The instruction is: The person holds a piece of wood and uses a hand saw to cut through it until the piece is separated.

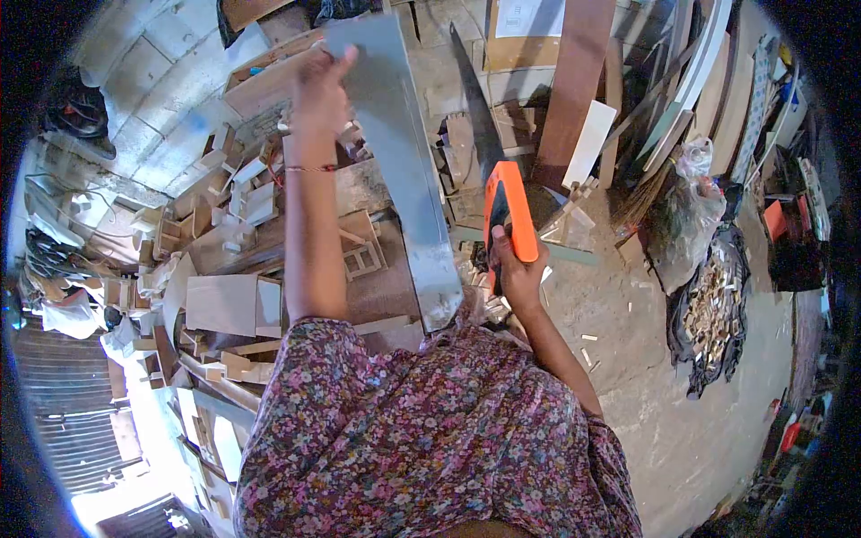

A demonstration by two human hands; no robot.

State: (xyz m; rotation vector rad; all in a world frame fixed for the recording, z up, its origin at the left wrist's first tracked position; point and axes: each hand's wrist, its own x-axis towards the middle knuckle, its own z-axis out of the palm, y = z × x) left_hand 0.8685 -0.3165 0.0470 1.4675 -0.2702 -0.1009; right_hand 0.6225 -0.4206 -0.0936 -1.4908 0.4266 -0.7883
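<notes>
A handsaw with an orange handle (516, 211) is in my right hand (520, 273); my fingers wrap around the grip. Its dark blade (480, 103) points away from me and stands just right of a long grey board (390, 148). That board runs from near my lap toward the far wall, its surface scuffed white at the near end. My left hand (321, 94) is at the board's far left edge, the thumb raised over its face and the other fingers curled, partly hidden. A thin cord circles my left wrist.
Wood offcuts (233, 305) are piled on the left. Planks (574, 90) lean against the back wall at right. A black sheet with wood scraps (713, 314) and a clear plastic bag (691, 206) lie on the concrete floor (646, 430). Small slivers are scattered nearby.
</notes>
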